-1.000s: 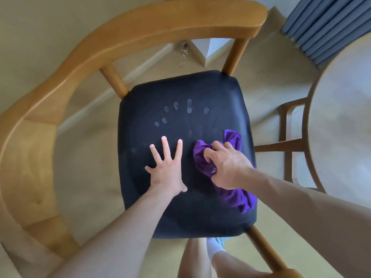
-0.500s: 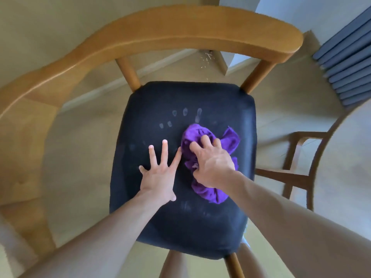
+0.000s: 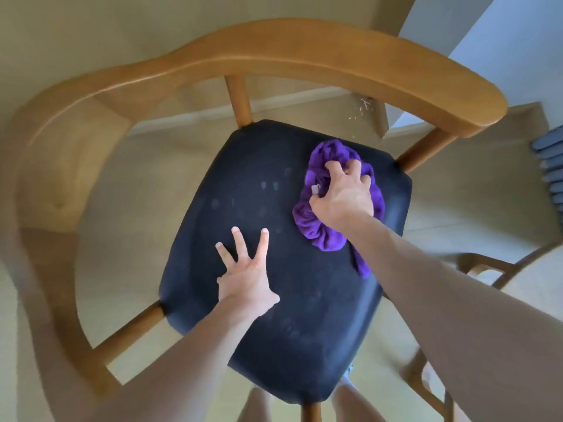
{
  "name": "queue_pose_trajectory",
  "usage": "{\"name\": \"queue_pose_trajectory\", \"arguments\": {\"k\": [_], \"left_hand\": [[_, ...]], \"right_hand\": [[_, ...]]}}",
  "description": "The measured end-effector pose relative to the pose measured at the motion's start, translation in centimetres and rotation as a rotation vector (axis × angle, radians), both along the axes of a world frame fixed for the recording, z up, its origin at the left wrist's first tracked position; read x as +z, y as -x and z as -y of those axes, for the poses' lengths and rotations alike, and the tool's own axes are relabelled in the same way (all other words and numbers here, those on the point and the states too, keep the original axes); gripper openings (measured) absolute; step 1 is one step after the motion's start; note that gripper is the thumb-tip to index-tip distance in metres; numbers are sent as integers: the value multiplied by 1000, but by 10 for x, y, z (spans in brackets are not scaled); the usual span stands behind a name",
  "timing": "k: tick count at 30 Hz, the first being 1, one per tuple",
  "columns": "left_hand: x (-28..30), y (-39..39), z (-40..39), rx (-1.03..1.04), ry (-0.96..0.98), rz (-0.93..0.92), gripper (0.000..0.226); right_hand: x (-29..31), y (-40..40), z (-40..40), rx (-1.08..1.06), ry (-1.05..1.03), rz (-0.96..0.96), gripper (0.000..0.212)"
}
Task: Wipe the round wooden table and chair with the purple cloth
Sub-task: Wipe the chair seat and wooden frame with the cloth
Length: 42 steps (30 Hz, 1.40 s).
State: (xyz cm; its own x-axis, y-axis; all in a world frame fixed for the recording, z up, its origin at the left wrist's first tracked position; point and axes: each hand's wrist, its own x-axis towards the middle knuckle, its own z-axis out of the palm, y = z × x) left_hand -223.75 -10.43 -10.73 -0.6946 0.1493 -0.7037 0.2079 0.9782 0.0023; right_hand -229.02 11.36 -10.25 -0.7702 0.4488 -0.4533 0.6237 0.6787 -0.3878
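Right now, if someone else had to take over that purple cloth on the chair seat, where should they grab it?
Probably the loose tail of the purple cloth trailing toward the seat's near edge, coming from above on the near side. The right hand presses on the bunched middle, so only that tail and the far ruffled rim lie free on the dark seat.

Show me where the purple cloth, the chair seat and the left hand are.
purple cloth (image 3: pixel 323 236): head view, lower bunched fold.
chair seat (image 3: pixel 304 315): head view, bare dark cushion near the front.
left hand (image 3: pixel 246 281): head view, back of the hand.
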Motion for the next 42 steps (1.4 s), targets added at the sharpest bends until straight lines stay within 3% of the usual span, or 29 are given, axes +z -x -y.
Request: {"name": "queue_pose_trajectory", "arguments": {"k": [4,9,12,15,17,20,22,27,30,34,37,40,42], "left_hand": [[-5,0,4,-36,15,-22,144],[-2,1,-1,6,0,-1,146],[-2,0,-4,20,9,10,146],[-4,-1,-4,17,12,12,146],[-4,-2,-3,7,15,8,145],[-7,-2,-2,-6,19,4,145],[-7,-1,-1,-21,16,3,144],[0,0,0,-27,9,19,132],[1,-2,-1,-28,4,10,136],[1,-3,-1,-18,1,-4,141],[-1,-4,0,-7,-2,-13,142],[-4,-5,3,2,-18,-14,143],[-4,-4,5,-14,-13,-37,141]], "right_hand": [[-5,-12,22,233,-39,69,47],[10,-41,30,671,-5,201,37],[18,-24,16,548,24,109,24],[16,9,4,309,-12,-101,40],[12,32,7,237,11,-48,54],[4,45,35,292,-36,117,64],[0,36,55,394,-53,120,63],[5,8,55,745,79,127,16],[15,12,33,587,181,115,12],[14,44,22,336,138,-149,28],[6,63,45,393,88,-30,47],[-5,53,69,448,-36,-21,49],[-8,38,72,503,3,-27,50]]}}
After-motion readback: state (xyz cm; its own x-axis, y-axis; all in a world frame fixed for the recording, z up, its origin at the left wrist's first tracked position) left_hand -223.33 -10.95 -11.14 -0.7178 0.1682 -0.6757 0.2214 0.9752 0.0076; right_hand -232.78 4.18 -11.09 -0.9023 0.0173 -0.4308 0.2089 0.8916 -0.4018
